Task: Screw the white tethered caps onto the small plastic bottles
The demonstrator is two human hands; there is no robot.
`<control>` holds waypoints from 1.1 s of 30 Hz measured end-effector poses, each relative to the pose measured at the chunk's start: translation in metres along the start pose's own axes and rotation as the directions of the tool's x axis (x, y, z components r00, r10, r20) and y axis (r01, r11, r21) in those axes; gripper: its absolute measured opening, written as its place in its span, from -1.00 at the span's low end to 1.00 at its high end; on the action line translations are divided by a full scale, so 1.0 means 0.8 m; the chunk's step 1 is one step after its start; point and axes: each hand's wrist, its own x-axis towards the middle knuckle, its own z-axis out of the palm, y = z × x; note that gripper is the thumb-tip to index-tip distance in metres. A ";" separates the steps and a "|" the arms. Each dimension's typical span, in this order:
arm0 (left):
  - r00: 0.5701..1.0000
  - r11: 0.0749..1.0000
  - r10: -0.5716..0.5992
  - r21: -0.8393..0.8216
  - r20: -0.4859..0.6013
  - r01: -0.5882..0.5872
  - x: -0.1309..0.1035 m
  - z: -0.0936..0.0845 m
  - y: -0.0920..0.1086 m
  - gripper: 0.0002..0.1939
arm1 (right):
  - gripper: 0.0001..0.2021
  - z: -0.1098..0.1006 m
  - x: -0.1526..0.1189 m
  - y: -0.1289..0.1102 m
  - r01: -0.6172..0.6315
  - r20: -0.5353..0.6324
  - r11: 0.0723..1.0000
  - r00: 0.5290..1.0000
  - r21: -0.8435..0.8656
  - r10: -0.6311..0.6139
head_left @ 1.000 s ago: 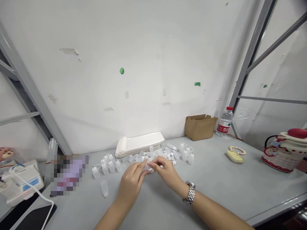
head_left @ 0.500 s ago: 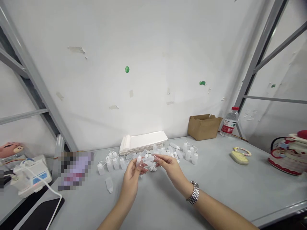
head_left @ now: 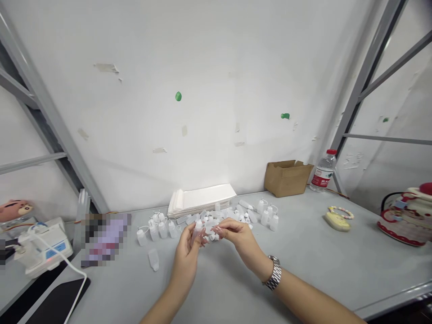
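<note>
One translucent squeeze bottle (head_left: 196, 232) is held in the left hand (head_left: 185, 247), above the grey table (head_left: 229, 288) and in front of the loose pile. Eight capped bottles are counted standing in the foreground of two groups: four in the front row of the left group (head_left: 163, 230), four in the right group (head_left: 265, 218). Further bottles behind that front row, and the pile of loose bottles and caps (head_left: 228, 214) between the groups, overlap too much for a count. One flat-lying bottle (head_left: 153, 259) is apart, nearest the table's front on the left side. Also noted: one stack of white sheets (head_left: 204, 200), one open cardboard box (head_left: 288, 179), one red-capped water bottle (head_left: 323, 173), one beaded bracelet (head_left: 341, 211) and one yellow case (head_left: 336, 222). Left hand: partly closed, thumb and fingers gripping the bottle around its body. Right hand (head_left: 241, 236): thumb and forefinger drawn together in a pinch just beside the held bottle — whether a small part is between them cannot be told. The right wrist carries one silver watch (head_left: 274, 272). The held bottle points white top up — its long axis near upright, top leaning slightly to the right.
</note>
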 end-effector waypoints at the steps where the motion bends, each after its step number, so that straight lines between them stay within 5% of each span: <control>1: 1.000 1.000 0.009 0.013 0.008 -0.009 -0.002 0.000 0.000 -0.63 | -0.84 -0.001 0.000 0.001 0.011 0.001 1.000 1.000 0.018 -0.011; 9: 0.992 0.973 0.119 0.195 0.029 -0.122 -0.017 -0.002 -0.001 -0.67 | -0.82 -0.003 0.005 0.008 -0.078 0.120 0.939 0.992 0.335 0.039; 16: 0.927 0.853 0.366 0.370 0.076 -0.367 -0.025 -0.002 0.001 -0.75 | -0.83 -0.002 0.000 0.005 -0.124 0.218 0.940 0.974 0.319 0.055; 33: 0.933 0.823 0.353 0.448 0.078 -0.349 -0.021 -0.002 -0.005 -0.73 | -0.80 -0.005 0.006 0.011 -0.177 0.154 0.849 0.982 0.497 0.114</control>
